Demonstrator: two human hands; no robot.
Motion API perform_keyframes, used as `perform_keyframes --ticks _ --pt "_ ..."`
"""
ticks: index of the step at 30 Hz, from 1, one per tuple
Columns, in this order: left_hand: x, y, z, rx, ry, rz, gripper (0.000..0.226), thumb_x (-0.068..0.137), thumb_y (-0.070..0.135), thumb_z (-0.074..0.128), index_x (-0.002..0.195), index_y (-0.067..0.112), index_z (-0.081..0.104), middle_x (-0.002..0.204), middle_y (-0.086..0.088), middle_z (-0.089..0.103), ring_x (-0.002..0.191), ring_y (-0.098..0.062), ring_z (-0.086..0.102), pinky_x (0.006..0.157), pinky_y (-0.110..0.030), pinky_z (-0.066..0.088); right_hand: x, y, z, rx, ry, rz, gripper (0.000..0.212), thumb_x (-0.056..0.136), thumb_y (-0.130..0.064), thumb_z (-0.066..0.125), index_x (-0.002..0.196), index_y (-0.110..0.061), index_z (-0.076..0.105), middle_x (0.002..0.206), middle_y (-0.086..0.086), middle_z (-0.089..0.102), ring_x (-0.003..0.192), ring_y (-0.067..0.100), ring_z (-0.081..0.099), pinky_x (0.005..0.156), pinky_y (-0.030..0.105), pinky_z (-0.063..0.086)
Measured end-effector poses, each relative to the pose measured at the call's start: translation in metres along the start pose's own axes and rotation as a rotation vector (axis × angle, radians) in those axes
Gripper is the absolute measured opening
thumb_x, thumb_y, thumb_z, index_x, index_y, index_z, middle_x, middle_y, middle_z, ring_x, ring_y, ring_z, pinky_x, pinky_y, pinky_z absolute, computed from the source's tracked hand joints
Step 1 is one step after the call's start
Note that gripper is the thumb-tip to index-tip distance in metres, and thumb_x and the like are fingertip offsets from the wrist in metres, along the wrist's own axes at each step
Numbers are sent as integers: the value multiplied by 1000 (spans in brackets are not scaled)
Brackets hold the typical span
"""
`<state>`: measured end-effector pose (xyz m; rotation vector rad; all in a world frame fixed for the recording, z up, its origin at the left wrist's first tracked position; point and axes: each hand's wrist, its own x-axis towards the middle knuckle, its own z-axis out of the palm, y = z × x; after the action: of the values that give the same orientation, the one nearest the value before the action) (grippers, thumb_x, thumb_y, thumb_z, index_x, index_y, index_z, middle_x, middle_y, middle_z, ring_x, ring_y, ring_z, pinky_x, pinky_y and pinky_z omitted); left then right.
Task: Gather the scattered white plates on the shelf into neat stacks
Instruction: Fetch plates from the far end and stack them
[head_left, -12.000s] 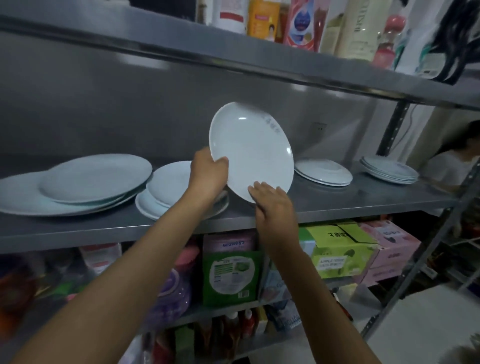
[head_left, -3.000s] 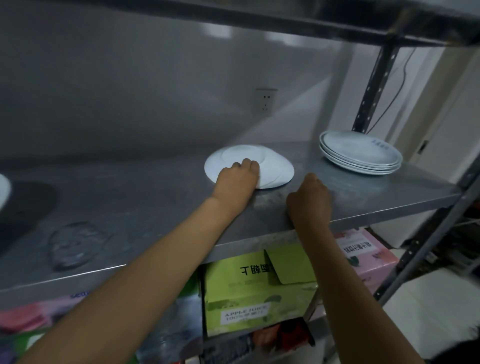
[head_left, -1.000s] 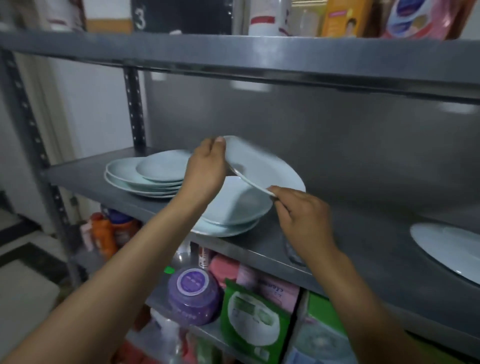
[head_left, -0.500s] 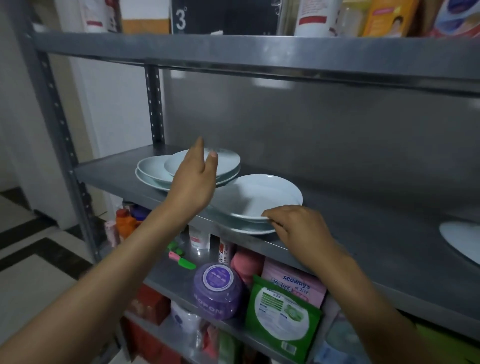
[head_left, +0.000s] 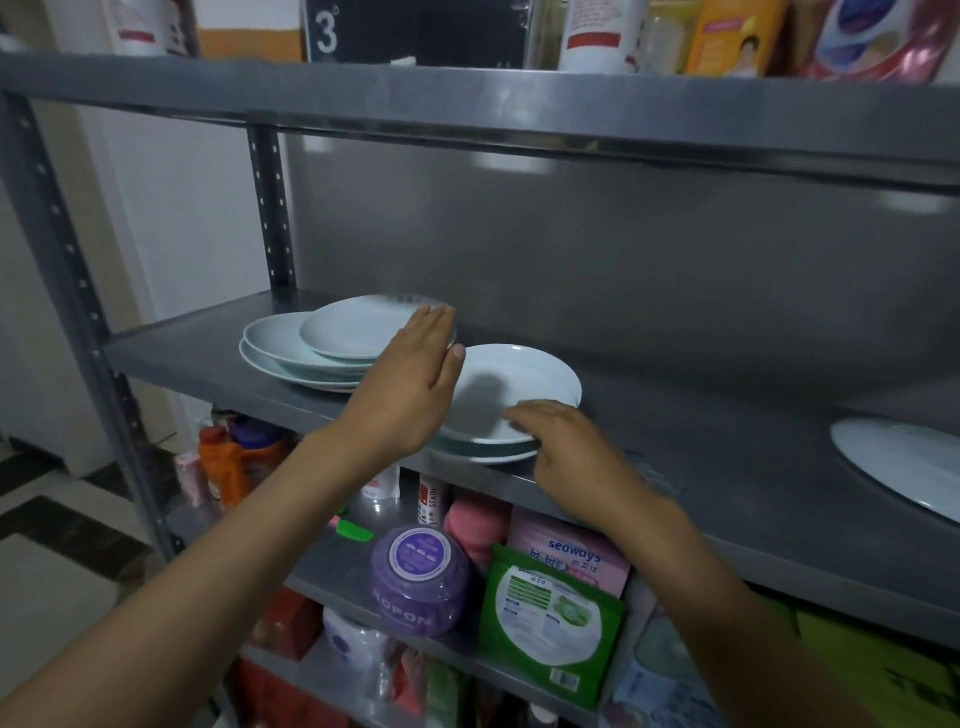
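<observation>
A stack of white plates (head_left: 524, 384) sits near the front edge of the grey metal shelf (head_left: 727, 467). My right hand (head_left: 566, 441) rests with straight fingers on the stack's front right rim. My left hand (head_left: 410, 384) hovers flat over its left side, fingers straight, reaching toward a second stack (head_left: 306, 348) at the left, where a smaller plate lies off-centre on larger ones. One more white plate (head_left: 904, 467) lies at the far right edge of view.
Another shelf (head_left: 519, 98) runs overhead with bottles and packets on it. Upright posts (head_left: 270, 208) stand at the left. Lower shelves hold a purple jar (head_left: 418, 577), a green packet (head_left: 550, 613) and bottles. The shelf between the middle stack and the right plate is bare.
A second ago both hands held a plate tilted above the middle stack. It now lies flat on the stack. My left hand has let go and moved left; my right hand stays at the rim.
</observation>
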<state>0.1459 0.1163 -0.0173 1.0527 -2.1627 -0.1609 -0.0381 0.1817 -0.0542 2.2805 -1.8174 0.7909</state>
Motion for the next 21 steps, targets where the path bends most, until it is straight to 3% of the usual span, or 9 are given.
perform_keyframes --ticks 2,5,10,17,21 --pt "-2 11 5 -19 15 26 55 103 32 29 152 9 16 159 -4 15 147 -12 7 109 -12 -1 -5 -1 -6 -4 132 32 73 66 20 41 131 -9 56 139 10 51 134 25 39 114 27 20" --pt "-4 34 20 -21 22 124 54 104 29 30 151 9 13 160 -4 13 147 -11 5 104 -2 -8 -18 16 -16 -26 293 132 73 65 19 41 131 -9 54 141 10 49 136 25 36 114 25 12" --pt "1 78 54 -93 -26 219 53 104 30 29 151 12 15 160 1 11 146 -6 2 99 3 -10 -61 70 -29 -175 365 288 70 63 3 38 131 1 51 137 16 52 132 29 44 115 35 17" --pt "6 164 130 -198 -184 372 55 103 31 31 151 10 17 160 -2 13 146 -9 3 111 -14 -1 -146 160 -65 -289 401 493 66 58 0 45 122 8 56 125 25 59 119 41 54 107 56 34" --pt "5 211 182 -239 -258 428 57 102 33 34 151 8 18 159 -5 15 147 -13 5 112 -15 -1 -197 199 -103 -236 433 676 61 72 3 51 132 6 48 136 24 50 129 39 43 113 48 28"
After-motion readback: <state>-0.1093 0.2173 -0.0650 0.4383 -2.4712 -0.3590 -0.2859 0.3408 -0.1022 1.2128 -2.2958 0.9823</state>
